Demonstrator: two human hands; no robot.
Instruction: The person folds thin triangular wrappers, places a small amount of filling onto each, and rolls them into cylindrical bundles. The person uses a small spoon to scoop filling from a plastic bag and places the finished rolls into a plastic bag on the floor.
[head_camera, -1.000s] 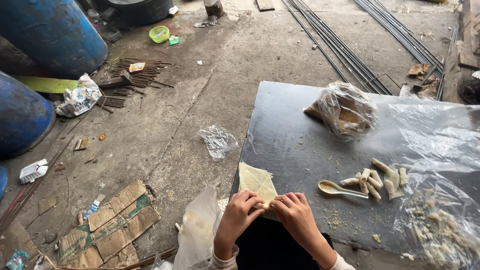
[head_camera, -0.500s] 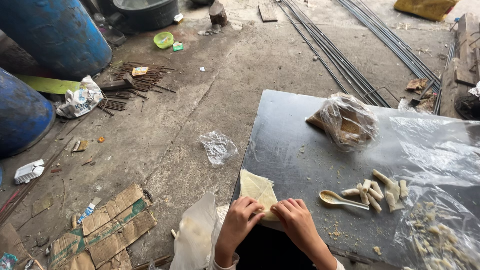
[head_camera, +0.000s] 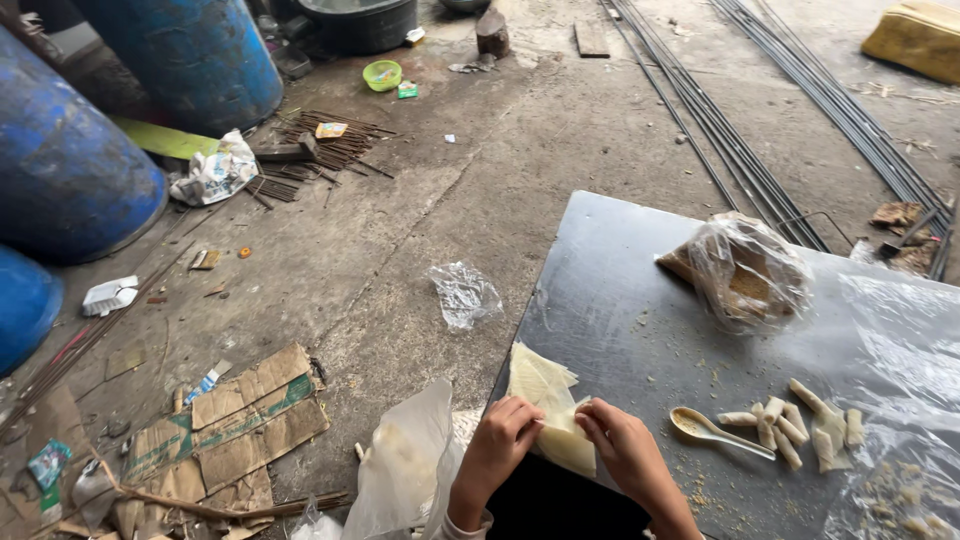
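Both of my hands work at the near edge of a dark board (head_camera: 620, 300). My left hand (head_camera: 497, 441) and my right hand (head_camera: 625, 450) pinch a pale yellow thin wrapper sheet (head_camera: 548, 405) that lies on the board between them. To the right of my right hand lies a pale plastic spoon (head_camera: 712, 431). Beyond the spoon sit several small rolled pieces (head_camera: 795, 420) in a loose pile.
A clear plastic bag with brown contents (head_camera: 745, 270) rests at the board's far side, and clear plastic sheeting (head_camera: 900, 340) covers its right part. Blue barrels (head_camera: 70, 170), flattened cardboard (head_camera: 235, 420), a crumpled plastic bag (head_camera: 465, 295), metal rods (head_camera: 720, 130) and litter lie on the concrete floor.
The camera view has tilted so the board sits lower in frame. My hands stay on the wrapper sheet, fingers working closer together on its near edge.
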